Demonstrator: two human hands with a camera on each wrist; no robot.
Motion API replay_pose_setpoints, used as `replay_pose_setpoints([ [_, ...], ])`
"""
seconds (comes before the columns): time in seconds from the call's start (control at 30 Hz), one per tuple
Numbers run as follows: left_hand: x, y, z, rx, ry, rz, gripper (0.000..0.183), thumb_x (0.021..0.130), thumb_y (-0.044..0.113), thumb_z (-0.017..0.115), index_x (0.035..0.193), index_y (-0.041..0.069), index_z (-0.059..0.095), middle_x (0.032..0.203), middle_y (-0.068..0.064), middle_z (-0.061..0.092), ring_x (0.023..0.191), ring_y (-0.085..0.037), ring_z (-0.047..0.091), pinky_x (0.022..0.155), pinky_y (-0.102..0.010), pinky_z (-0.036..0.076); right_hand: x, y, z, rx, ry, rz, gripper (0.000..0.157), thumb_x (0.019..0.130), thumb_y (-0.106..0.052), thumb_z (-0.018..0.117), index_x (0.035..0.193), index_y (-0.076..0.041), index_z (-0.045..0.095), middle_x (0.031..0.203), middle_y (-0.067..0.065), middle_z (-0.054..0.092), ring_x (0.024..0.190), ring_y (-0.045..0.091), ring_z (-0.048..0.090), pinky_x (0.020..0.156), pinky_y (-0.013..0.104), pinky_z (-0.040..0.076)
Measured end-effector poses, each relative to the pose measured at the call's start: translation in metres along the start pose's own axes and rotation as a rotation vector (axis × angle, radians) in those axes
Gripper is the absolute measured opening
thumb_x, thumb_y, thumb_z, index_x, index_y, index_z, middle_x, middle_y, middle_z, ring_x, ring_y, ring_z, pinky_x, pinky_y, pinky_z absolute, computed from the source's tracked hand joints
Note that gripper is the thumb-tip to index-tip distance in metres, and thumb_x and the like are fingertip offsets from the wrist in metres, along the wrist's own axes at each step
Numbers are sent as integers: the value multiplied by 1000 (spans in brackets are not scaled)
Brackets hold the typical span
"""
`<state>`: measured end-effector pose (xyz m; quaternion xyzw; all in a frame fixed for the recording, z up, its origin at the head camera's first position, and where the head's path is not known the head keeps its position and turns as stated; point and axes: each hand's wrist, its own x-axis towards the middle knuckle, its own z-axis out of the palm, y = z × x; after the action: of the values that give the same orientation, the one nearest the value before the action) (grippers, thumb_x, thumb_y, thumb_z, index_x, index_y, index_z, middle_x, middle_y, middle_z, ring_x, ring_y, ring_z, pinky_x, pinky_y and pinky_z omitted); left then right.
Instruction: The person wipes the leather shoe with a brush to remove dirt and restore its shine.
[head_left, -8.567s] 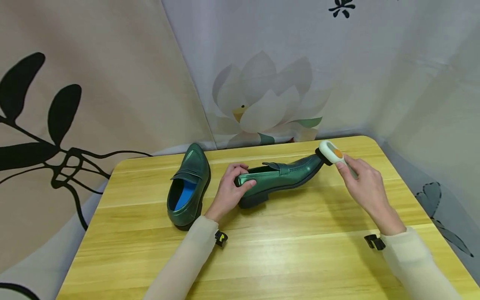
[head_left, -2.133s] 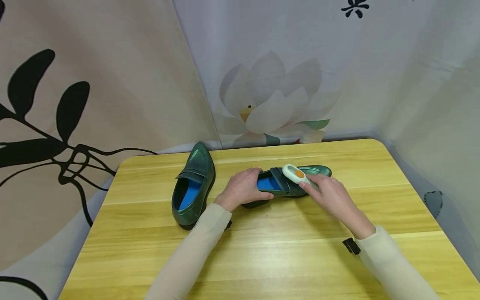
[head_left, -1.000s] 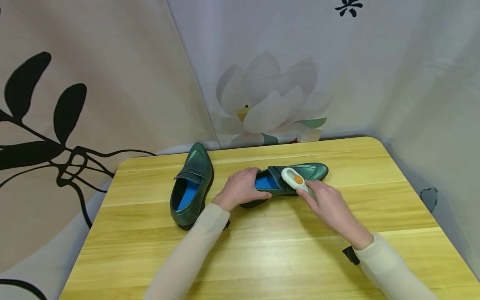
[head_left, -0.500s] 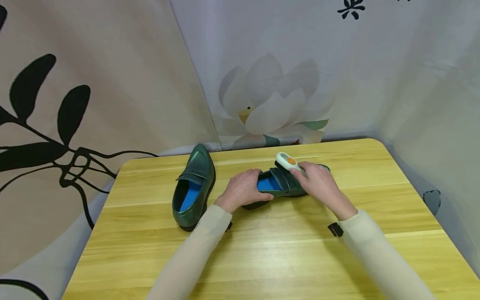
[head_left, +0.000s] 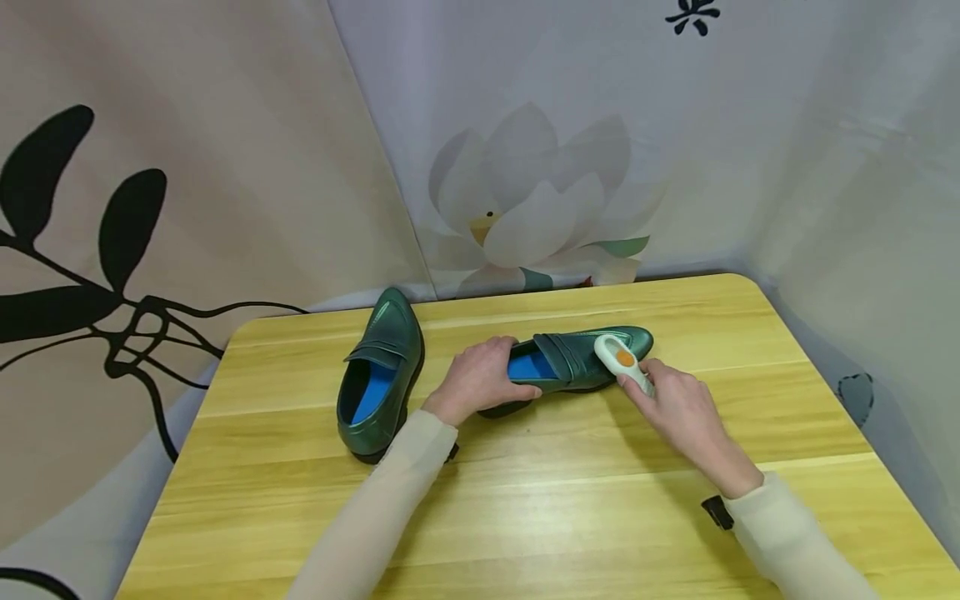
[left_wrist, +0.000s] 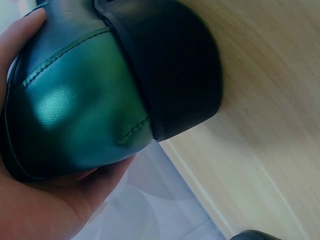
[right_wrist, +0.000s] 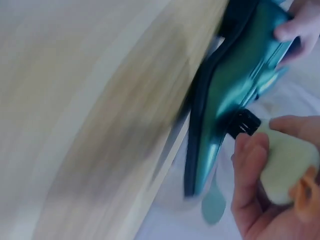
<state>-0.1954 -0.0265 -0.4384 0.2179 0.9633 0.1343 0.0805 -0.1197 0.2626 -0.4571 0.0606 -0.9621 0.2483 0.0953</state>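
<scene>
A green loafer (head_left: 577, 360) with a blue insole lies on its sole, toe pointing right. My left hand (head_left: 477, 385) grips it round the heel; the left wrist view shows thumb and fingers on either side of the green heel counter (left_wrist: 75, 110). In my right hand (head_left: 684, 410) is a shoe brush (head_left: 617, 353) with a white handle and an orange patch. Its black bristles (right_wrist: 243, 123) are against the near side of the loafer's forepart in the right wrist view. The matching loafer (head_left: 388, 333) stands to the left, toe toward the back.
The wooden table (head_left: 525, 517) has a rounded back right corner. Behind it hangs a pale curtain (head_left: 540, 75) printed with a lotus and dark leaves, close along the back edge. My left forearm passes just right of the standing loafer.
Earlier the held loafer's toe was raised, with the brush at its tip; the toe is now lowered. Within the last half second the brush has gone from the strap's far side rightward and nearer.
</scene>
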Motion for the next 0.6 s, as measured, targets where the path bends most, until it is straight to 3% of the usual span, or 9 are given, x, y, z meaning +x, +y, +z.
replay_pose_setpoints([
  [0.17, 0, 0, 1, 2, 2, -3, 90, 80, 65, 79, 145, 6, 56, 134, -11, 65, 101, -26, 64, 89, -45, 56, 4, 12, -7, -52, 75, 1, 39, 100, -29, 70, 109, 9, 68, 80, 15, 68, 58, 26, 55, 49, 40, 44],
  [0.43, 0, 0, 1, -8, -1, -6, 90, 81, 65, 79, 145, 7, 56, 134, -11, 65, 101, -25, 63, 89, -45, 56, 10, -11, 6, -8, 27, -72, 36, 101, -31, 68, 106, 5, 69, 83, 14, 70, 60, 23, 57, 50, 38, 46],
  [0.6, 0, 1, 0, -4, 1, 1, 90, 81, 64, 80, 145, 6, 56, 134, -12, 65, 102, -26, 64, 89, -45, 56, 13, 10, -4, -74, 42, -15, 39, 101, -30, 68, 107, 8, 69, 80, 15, 68, 57, 24, 55, 47, 38, 42],
])
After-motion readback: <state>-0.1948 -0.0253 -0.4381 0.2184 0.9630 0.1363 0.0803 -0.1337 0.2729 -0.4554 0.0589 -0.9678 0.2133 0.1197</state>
